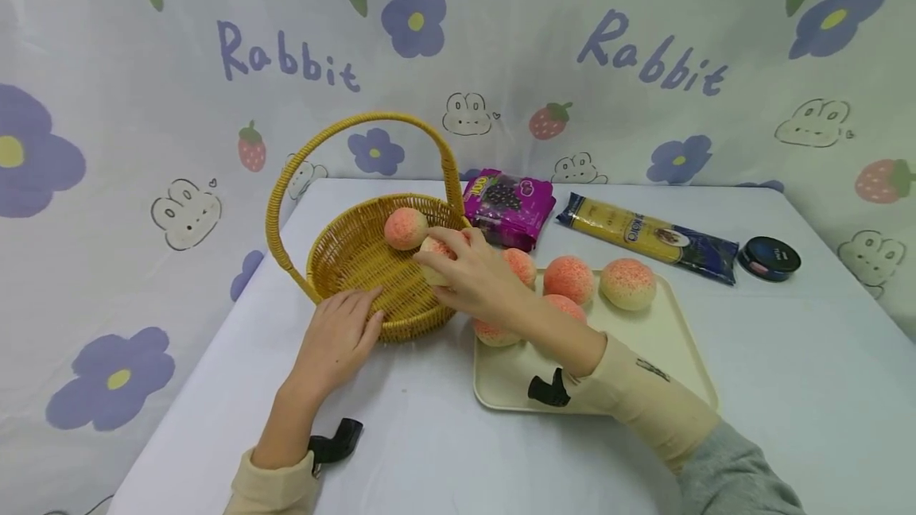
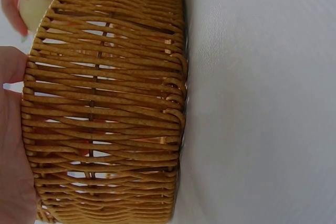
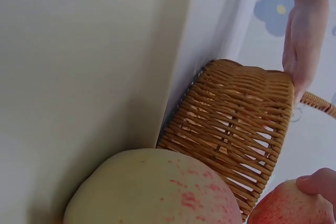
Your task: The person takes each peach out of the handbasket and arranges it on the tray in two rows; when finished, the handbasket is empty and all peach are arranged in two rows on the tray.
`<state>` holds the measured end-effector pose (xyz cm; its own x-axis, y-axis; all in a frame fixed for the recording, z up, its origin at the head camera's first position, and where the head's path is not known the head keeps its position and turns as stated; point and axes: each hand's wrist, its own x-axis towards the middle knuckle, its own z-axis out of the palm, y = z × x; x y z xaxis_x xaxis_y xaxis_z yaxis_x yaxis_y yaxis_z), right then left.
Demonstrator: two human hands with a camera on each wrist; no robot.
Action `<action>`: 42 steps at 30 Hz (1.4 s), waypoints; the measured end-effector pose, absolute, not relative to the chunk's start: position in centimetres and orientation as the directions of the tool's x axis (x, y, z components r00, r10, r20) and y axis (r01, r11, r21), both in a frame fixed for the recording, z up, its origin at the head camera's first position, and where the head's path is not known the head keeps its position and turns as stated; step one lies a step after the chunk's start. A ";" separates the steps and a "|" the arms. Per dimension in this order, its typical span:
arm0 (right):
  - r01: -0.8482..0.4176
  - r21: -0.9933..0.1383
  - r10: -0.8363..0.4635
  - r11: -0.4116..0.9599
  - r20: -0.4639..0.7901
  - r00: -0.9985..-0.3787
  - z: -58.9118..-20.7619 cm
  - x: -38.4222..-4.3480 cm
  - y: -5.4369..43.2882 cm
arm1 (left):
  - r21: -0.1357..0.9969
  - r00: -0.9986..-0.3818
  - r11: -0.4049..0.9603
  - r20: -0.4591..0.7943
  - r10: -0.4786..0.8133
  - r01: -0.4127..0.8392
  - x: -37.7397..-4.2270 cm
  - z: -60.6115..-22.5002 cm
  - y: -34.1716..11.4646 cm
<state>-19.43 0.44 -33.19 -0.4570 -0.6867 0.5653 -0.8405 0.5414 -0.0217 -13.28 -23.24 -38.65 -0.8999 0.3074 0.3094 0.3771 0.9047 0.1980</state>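
A round yellow wicker basket (image 1: 339,261) with a tall arched handle stands on the table. My left hand (image 1: 339,336) rests on its near rim, fingers extended over the edge; in the left wrist view that hand (image 2: 16,145) lies along the rim. One pink-and-cream peach (image 1: 405,229) sits inside the basket. Over the basket's right side, my right hand (image 1: 487,276) holds another peach (image 1: 433,262), its fingers partly covering it. Several more peaches (image 1: 628,284) lie on a cream tray (image 1: 644,356) right of the basket, some partly hidden by my right hand and forearm.
Behind the tray lie a purple snack packet (image 1: 508,209), a long yellow-and-blue pasta packet (image 1: 647,237) and a round dark tin (image 1: 769,258). A printed rabbit-and-flower curtain (image 1: 515,62) hangs behind the white table (image 1: 422,443).
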 end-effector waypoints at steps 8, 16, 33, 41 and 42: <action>-0.796 0.066 -0.654 0.602 0.613 -0.444 -32.9 -18.6 2.0 | 0.205 -0.890 0.896 0.328 0.316 0.393 -13.3 -38.8 -23.4; -0.780 0.042 -0.647 0.624 0.588 -0.486 -32.6 -17.6 4.0 | 0.202 -0.885 0.894 0.340 0.319 0.400 -13.4 -38.9 -23.3; -0.739 -0.017 -0.595 0.673 0.582 -0.555 -32.4 -16.0 9.3 | 0.222 -0.898 0.893 0.303 0.318 0.392 -13.4 -38.8 -23.7; -0.698 -0.059 -0.543 0.714 0.583 -0.605 -32.3 -15.5 12.5 | 0.221 -0.893 0.891 0.318 0.318 0.396 -13.4 -38.9 -23.5; -0.687 -0.057 -0.537 0.724 0.578 -0.614 -32.3 -15.3 12.9 | 0.222 -0.892 0.890 0.320 0.318 0.397 -13.4 -38.9 -23.4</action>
